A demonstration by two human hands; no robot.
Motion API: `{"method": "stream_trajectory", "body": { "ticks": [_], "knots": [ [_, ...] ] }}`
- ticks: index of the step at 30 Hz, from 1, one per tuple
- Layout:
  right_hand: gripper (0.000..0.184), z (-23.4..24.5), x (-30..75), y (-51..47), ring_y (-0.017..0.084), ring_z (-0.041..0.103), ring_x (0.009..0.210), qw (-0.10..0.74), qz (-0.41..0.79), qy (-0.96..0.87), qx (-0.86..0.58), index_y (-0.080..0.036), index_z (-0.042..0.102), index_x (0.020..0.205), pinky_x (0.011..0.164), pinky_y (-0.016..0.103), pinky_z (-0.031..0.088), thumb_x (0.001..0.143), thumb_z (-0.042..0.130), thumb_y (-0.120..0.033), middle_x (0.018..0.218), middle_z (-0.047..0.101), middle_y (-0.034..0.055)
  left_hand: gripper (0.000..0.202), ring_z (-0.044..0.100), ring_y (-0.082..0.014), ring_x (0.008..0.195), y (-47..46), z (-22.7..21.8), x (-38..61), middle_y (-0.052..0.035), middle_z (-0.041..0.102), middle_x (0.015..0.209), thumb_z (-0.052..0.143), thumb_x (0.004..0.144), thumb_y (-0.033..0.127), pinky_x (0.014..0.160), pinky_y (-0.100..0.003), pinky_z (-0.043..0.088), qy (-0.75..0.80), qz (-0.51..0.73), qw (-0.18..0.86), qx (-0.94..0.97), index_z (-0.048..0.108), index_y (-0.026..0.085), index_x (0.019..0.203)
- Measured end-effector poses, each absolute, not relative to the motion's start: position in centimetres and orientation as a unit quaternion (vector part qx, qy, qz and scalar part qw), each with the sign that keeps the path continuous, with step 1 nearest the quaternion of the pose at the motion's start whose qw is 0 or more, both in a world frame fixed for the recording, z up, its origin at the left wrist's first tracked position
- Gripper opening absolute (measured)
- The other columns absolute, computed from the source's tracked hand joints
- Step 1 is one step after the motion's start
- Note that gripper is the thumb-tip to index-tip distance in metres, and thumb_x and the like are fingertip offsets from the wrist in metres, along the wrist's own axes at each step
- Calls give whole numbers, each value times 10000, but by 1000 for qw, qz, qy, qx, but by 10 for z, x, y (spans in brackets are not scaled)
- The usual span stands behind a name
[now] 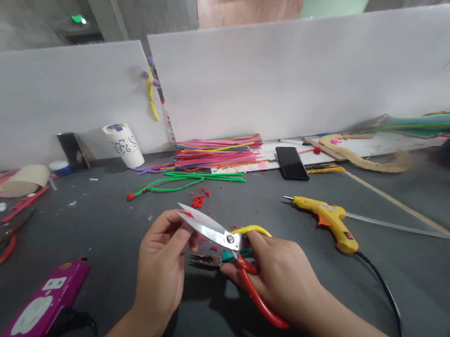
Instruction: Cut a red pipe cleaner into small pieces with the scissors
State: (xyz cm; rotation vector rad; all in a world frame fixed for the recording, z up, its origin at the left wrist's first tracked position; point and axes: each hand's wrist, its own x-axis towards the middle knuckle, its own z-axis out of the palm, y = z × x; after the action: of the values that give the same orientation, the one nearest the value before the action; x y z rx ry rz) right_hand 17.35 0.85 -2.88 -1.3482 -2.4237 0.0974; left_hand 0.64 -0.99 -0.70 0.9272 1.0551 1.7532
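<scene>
My right hand [280,265] is wrapped round the handles of a pair of scissors [209,230], one handle yellow and one red. The blades point left, slightly apart. At their tips, my left hand [164,262] is closed in a pinch, with a small red piece [186,214] showing by the fingertips and blades; the rest of it is hidden. Needle-nose pliers [206,260] with teal grips sit just under the scissors; I cannot tell whether my right hand touches them. Red fuzzy scraps [198,201] lie on the dark table beyond the blades.
Green pipe cleaners [205,177] and a pink bundle [218,155] lie ahead. A black phone [292,163] and yellow glue gun [325,214] with a cord are right. Left are a purple power strip [52,295], more scissors [1,255] and a white cup [123,145]. White panels [293,81] stand behind.
</scene>
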Motion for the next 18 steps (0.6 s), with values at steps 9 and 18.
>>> {"method": "stream_trajectory", "body": {
  "ticks": [9, 18],
  "knots": [
    [417, -32, 171, 8, 186, 574, 474, 195, 21, -858, -475, -179, 494, 701, 442, 265, 210, 810, 386, -567, 560, 605, 29, 31, 460, -36, 505, -8, -10, 6, 29, 582, 632, 625, 734, 157, 467, -120, 384, 417, 707, 431, 375, 644, 162, 710],
    [456, -34, 169, 6, 178, 557, 433, 209, 24, -857, -471, -173, 499, 693, 423, 254, 195, 799, 389, -603, 527, 596, 21, 37, 471, -29, 502, -8, -10, 5, 32, 588, 620, 624, 740, 152, 467, -105, 384, 414, 703, 442, 372, 642, 162, 709]
  ]
}}
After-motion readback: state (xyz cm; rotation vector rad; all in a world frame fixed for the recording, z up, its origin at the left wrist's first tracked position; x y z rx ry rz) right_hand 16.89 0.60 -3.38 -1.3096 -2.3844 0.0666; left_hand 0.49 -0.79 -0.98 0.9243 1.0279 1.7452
